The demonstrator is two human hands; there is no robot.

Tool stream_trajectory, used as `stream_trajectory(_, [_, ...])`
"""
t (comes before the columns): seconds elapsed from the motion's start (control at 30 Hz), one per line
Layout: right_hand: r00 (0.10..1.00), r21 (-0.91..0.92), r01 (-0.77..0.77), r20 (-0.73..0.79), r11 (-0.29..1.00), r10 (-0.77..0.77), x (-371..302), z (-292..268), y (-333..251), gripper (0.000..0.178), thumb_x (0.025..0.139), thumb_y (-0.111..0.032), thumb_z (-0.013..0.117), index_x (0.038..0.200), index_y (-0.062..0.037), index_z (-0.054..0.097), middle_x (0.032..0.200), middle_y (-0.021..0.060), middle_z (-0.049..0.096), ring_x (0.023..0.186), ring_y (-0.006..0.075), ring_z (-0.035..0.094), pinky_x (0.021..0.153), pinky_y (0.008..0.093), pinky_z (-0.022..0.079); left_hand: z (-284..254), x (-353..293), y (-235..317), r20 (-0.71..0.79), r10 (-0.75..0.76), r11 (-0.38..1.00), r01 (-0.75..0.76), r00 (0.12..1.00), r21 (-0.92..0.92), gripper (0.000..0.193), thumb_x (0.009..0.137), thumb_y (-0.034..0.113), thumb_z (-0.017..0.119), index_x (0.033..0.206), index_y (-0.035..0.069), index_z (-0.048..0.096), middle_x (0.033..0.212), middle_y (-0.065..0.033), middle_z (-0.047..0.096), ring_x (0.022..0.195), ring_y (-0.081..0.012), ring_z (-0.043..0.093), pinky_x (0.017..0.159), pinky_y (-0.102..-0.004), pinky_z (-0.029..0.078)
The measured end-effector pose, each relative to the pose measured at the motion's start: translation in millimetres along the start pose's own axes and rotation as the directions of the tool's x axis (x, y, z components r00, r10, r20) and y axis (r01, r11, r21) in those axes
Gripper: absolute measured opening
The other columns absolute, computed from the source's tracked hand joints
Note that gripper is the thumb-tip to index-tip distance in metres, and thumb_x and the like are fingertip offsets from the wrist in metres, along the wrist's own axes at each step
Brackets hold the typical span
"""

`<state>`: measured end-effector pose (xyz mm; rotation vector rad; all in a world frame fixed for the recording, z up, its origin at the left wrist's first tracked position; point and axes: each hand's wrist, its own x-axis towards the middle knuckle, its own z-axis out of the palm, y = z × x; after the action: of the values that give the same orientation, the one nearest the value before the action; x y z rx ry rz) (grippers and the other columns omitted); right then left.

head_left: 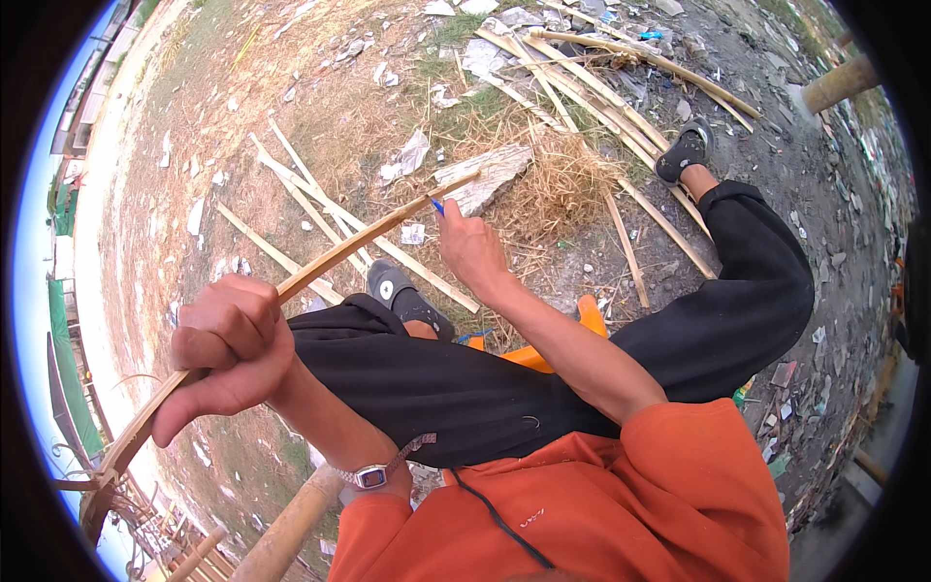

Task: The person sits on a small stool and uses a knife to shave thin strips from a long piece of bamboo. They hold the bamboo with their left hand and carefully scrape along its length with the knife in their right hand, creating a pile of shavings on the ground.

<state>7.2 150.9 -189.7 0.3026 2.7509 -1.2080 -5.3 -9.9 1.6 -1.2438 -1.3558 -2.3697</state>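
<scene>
Long tan wooden strip (354,245) slants from lower left to upper centre. Left hand (228,349), closed around it, centre left; right hand (473,247), upper centre, gripping a small blue-handled tool (438,207), probably a knife, near the strip's upper end; exact contact unclear. Risk: tool could skid off the narrow strip toward a leg if pressure slips; strip could twist, being gripped by just one hand.

Around: black loose trousers (417,378), mid-frame, knees close to the work; loose pale strips (330,206), upper left, near the feet, could snag; dry straw (567,184) and flat whitish slab (499,167) beyond the right hand; dark grey shoe (398,289) beneath the strip; orange object (529,357), kind unclear, part-hidden by right forearm.
</scene>
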Motion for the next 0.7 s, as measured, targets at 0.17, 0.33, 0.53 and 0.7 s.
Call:
stream_trajectory(0.17, [0.998,-0.106,-0.008,-0.058,0.994,0.002,30,27,59,0.01,0.087,-0.009,0.037,0.091,-0.0009,0.042,0.069,0.0298,0.058,0.07,0.0445,0.06,0.063,0.0511,0.047,-1,8,-1,0.036,0.003,1.0,-0.003,0.999,0.004,0.066,0.075,0.075,0.035,0.053,0.015,0.02,0.041,0.0054,0.015,0.034,-0.0046,0.008,0.033,-0.0226,0.005])
stream_trajectory(0.33, [0.999,-0.054,-0.047,-0.013,0.997,0.047,25,22,36,0.011,0.086,-0.008,0.036,0.093,-0.0007,0.042,0.07,0.0288,0.059,0.071,0.0441,0.06,0.066,0.051,0.047,1,3,-3,-0.009,0.011,1.0,-0.011,1.0,0.028,0.066,0.075,0.075,0.035,0.053,0.015,0.02,0.042,0.0055,0.014,0.034,-0.0045,0.008,0.033,-0.0226,0.005])
stream_trajectory(0.53, [0.998,-0.166,-0.049,-0.043,0.985,0.042,45,35,76,0.011,0.084,-0.006,0.039,0.094,-0.0011,0.042,0.072,0.0274,0.06,0.071,0.0443,0.06,0.065,0.0508,0.047,-2,7,-3,0.009,0.018,1.0,-0.018,1.0,0.014,0.065,0.077,0.073,0.037,0.052,0.014,0.021,0.041,0.0056,0.014,0.033,-0.0044,0.008,0.033,-0.0224,0.005])
stream_trajectory(0.7, [0.996,-0.148,-0.085,-0.001,0.985,0.086,44,32,76,0.014,0.082,-0.003,0.04,0.095,0.0,0.042,0.073,0.0272,0.06,0.073,0.0431,0.06,0.067,0.0504,0.048,6,7,-5,0.033,0.023,1.0,-0.023,0.999,-0.003,0.065,0.077,0.072,0.037,0.052,0.014,0.021,0.041,0.0059,0.014,0.033,-0.0044,0.008,0.033,-0.0219,0.006])
